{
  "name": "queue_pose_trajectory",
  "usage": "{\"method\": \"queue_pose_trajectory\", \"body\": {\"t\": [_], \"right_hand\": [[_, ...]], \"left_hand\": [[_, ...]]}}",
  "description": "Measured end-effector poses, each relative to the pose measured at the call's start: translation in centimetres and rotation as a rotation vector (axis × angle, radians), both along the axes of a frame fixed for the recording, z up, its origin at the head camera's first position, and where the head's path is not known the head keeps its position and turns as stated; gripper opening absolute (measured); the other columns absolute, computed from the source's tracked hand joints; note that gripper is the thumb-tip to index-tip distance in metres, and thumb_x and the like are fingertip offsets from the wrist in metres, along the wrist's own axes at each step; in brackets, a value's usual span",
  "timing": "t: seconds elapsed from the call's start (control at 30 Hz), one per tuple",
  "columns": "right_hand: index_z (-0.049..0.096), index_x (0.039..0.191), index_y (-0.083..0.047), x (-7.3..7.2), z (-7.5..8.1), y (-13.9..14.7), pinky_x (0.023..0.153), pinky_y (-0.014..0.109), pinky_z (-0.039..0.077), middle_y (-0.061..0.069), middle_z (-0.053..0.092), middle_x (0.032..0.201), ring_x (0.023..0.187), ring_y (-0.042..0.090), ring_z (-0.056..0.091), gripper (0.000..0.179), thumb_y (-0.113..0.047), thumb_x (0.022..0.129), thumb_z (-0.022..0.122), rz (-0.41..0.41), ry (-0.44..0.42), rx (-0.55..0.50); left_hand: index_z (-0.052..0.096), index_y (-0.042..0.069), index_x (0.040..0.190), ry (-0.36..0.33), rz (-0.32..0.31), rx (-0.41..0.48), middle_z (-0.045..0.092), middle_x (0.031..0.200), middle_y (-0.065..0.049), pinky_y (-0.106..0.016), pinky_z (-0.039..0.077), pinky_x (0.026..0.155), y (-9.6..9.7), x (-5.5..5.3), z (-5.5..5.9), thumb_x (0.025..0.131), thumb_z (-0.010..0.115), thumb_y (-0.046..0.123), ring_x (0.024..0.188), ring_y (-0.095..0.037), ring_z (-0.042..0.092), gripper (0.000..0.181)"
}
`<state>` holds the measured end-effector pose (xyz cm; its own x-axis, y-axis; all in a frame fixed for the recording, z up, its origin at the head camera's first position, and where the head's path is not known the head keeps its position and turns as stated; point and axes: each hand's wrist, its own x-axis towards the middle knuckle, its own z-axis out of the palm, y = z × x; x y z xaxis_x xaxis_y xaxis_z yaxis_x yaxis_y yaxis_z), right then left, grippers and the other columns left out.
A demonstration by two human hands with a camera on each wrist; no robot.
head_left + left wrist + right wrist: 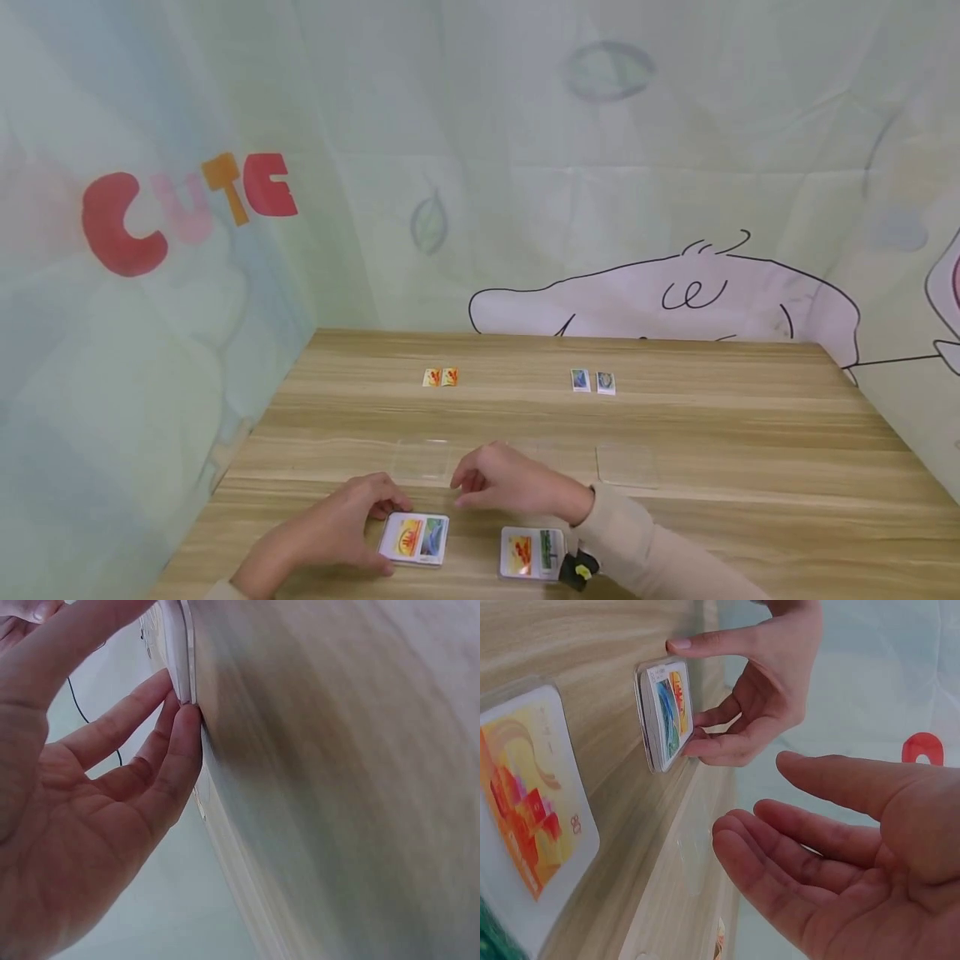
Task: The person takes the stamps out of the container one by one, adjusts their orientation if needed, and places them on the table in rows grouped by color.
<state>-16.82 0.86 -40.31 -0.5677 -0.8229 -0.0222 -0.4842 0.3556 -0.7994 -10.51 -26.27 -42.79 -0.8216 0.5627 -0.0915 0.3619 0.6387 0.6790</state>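
Observation:
My left hand (341,521) has its thumb and fingers at opposite edges of a clear plastic case (646,724) holding two stamps (415,539), one yellow-orange, one blue-green. In the left wrist view only the thin edge of that case (181,652) shows, between fingers (176,754) and thumb. My right hand (517,479), fingers loosely bent and apart from the thumb, hovers above the table with nothing in it. Below the right wrist lies another clear case (504,554) with a red-yellow stamp (532,817) and a green one.
Two orange-yellow stamps (440,377) lie at the back left of the wooden table (337,417), two bluish ones (580,380) further right. Transparent plastic pieces (626,465) lie mid-table, one partly behind the right hand. A printed curtain (375,125) stands behind.

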Motion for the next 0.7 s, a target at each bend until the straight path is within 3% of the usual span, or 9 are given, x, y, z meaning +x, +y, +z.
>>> {"method": "queue_pose_trajectory", "body": {"t": [0.37,0.7], "right_hand": [[0.071,0.1,0.001,0.7,-0.2,-0.9,0.067,0.017,0.05,-0.008,0.065,0.079,0.07,-0.001,0.057,0.014,-0.006,0.089,0.074,-0.042,0.031,0.021],[0.072,0.099,0.003,1.2,-0.7,-1.9,0.066,0.017,0.049,-0.003,0.069,0.081,0.071,-0.001,0.058,0.016,-0.008,0.087,0.077,-0.093,0.017,0.03]], "left_hand": [[0.066,0.01,0.114,-0.011,0.015,-0.013,0.059,0.108,0.006,-0.031,0.052,0.088,0.1,0.0,0.0,0.068,0.092,0.031,0.099,-0.009,0.058,0.057],[0.066,0.01,0.113,-0.018,0.002,-0.009,0.058,0.107,0.005,-0.031,0.052,0.087,0.1,-0.2,0.1,0.067,0.093,0.032,0.099,-0.01,0.059,0.057]]}}
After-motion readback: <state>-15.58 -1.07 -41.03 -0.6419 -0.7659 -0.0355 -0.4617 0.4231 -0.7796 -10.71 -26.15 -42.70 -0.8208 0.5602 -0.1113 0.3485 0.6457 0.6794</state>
